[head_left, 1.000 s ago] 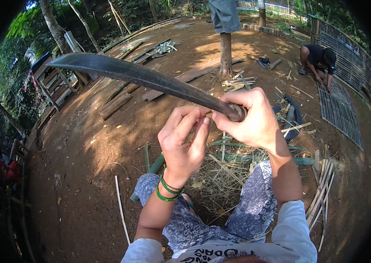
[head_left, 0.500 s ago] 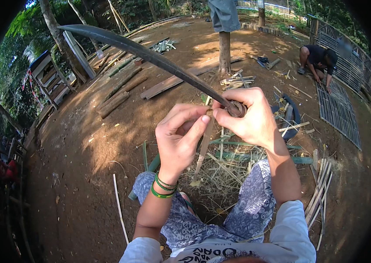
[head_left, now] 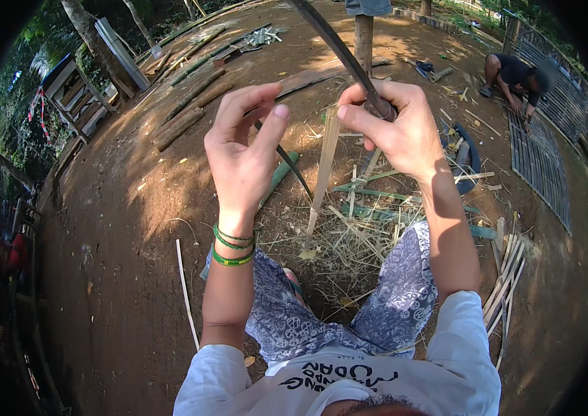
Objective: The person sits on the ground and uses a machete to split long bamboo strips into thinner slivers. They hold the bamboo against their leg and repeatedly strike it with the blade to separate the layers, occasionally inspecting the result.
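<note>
My right hand [head_left: 398,125] is closed around the handle of a long curved machete [head_left: 335,45], whose dark blade slants up and left past the top edge. The same hand's thumb and finger pinch the upper end of a pale flat bamboo strip [head_left: 325,163] that hangs toward the ground. To its left, my left hand [head_left: 242,149] is raised with thumb and index finger apart. A thin dark strip [head_left: 295,170] runs from inside that hand down to the right; its hold is partly hidden behind the thumb.
Shavings and split pieces [head_left: 356,243] litter the ground between my knees. Green bamboo [head_left: 281,179] lies beyond my left hand, and pale strips [head_left: 505,291] lie at right. Ahead stands a post [head_left: 363,45]. A person [head_left: 512,80] crouches over a slatted bamboo panel [head_left: 540,163] far right.
My left hand has moved up and left, away from the pale strip and my right hand. A dark strip now shows at it. The machete blade has swung up to a steeper angle.
</note>
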Tool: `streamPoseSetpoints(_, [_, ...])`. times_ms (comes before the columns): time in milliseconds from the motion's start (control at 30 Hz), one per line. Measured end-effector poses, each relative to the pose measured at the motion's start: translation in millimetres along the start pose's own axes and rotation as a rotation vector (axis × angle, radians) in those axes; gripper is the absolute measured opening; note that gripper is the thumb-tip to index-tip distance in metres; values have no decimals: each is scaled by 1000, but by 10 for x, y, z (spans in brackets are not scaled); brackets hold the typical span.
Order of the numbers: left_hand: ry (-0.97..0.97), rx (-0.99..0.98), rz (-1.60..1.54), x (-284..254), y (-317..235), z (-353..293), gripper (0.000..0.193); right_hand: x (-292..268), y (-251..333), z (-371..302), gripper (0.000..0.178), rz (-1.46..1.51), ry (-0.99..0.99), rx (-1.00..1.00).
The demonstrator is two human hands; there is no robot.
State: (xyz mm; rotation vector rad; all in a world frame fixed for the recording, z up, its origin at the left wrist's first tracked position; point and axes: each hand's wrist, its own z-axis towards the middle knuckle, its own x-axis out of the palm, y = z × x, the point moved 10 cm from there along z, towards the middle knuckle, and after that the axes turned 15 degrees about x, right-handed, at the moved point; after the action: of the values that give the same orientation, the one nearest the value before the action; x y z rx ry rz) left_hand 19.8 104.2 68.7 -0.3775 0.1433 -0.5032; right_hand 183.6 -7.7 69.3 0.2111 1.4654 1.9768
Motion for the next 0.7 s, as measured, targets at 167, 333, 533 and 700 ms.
streamPoseSetpoints(167, [178, -88, -19, 272, 36, -6, 20, 77, -21, 87, 14, -30, 1, -19])
streamPoseSetpoints(333, [244, -97, -7, 312, 6, 62, 20, 137, -33, 115, 17, 81, 22, -12])
streamPoseSetpoints(533, [299, 27, 132, 299, -81, 184, 15, 135, 29, 151, 17, 64, -10, -138])
streamPoseSetpoints(700, [238, 286, 134, 249, -345, 434, 12, 155, 332, 217, 18, 148, 39, -30])
